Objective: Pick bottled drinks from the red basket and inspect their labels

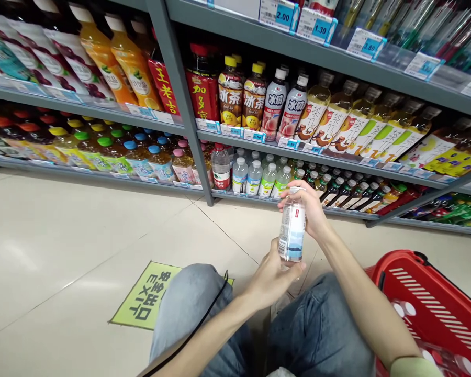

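A clear plastic drink bottle [293,225] with a white and blue label stands nearly upright in both hands, in front of the bottom shelf. My left hand [275,272] is closed around its base from below, with the thumb across the lower front. Up top, my right hand [308,207] wraps the neck and the white cap [297,190], its fingers closed and partly covering them. Behind the bottle, bottles with white caps and green labels [267,180] line the bottom shelf, along with a larger red-labelled water bottle [221,170].
A red shopping basket [435,293] with several white-capped bottles inside stands on the floor at the right. Grey shelves [259,32] full of drinks run across the back, with an upright post [180,89]. A yellow-green exit sign [141,298] lies on the floor beside my knee.
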Demonstrator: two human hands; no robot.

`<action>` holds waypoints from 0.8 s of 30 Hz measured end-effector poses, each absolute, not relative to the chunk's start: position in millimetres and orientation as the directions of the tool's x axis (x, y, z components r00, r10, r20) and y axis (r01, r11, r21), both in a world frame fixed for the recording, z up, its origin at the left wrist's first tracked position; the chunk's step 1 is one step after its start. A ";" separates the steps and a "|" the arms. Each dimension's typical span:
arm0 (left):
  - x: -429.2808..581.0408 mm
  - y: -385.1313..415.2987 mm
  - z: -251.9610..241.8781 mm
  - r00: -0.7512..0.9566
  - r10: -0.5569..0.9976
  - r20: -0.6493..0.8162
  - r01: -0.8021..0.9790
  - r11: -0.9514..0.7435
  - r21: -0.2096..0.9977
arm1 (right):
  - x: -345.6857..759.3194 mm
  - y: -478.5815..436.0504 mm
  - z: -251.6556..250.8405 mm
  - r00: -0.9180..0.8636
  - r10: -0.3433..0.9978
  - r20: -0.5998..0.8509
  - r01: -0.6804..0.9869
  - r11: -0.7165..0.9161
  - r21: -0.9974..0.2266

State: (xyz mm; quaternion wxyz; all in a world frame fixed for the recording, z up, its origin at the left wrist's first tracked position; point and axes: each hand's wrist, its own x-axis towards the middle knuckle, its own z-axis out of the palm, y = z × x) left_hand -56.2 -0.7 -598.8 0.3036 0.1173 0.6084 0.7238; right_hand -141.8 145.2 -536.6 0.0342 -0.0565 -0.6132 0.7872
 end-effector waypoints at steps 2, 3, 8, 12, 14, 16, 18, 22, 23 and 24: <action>-55.1 -2.9 -595.7 -0.790 0.589 -0.170 -0.215 -0.007 0.977 | -140.7 145.2 -535.7 -0.995 0.100 0.004 -0.030 -0.265 -0.964; -54.9 -4.0 -594.2 -0.790 0.594 -0.152 -0.175 0.019 0.984 | -139.7 145.3 -534.9 -0.995 0.092 0.034 -0.058 -0.275 -0.960; -55.6 -6.6 -590.1 -0.787 0.604 -0.124 -0.124 0.042 0.991 | -136.5 146.0 -532.7 -0.992 0.055 0.116 -0.128 -0.312 -0.942; -55.7 -6.8 -589.0 -0.786 0.605 -0.125 -0.116 0.054 0.992 | -137.7 147.0 -535.1 -0.990 0.041 0.134 -0.140 -0.287 -0.947; -55.7 -7.0 -588.6 -0.789 0.602 -0.122 -0.102 0.068 0.992 | -138.3 147.8 -536.5 -0.989 0.032 0.142 -0.146 -0.275 -0.950; -55.7 -7.2 -587.9 -0.792 0.599 -0.121 -0.089 0.082 0.993 | -138.3 148.5 -537.3 -0.988 0.024 0.154 -0.155 -0.274 -0.949; -55.5 -7.3 -586.7 -0.791 0.599 -0.126 -0.087 0.095 0.992 | -137.8 148.9 -537.4 -0.986 0.017 0.167 -0.165 -0.277 -0.946; -54.7 -7.2 -583.9 -0.790 0.601 -0.118 -0.074 0.098 0.992 | -136.9 149.0 -536.5 -0.984 -0.001 0.179 -0.172 -0.281 -0.944; -54.4 -7.1 -583.6 -0.791 0.601 -0.112 -0.068 0.095 0.993 | -136.9 148.8 -536.3 -0.984 -0.007 0.179 -0.170 -0.282 -0.944; -54.2 -7.0 -583.4 -0.791 0.602 -0.107 -0.065 0.092 0.994 | -137.1 148.7 -536.1 -0.984 -0.011 0.177 -0.167 -0.282 -0.945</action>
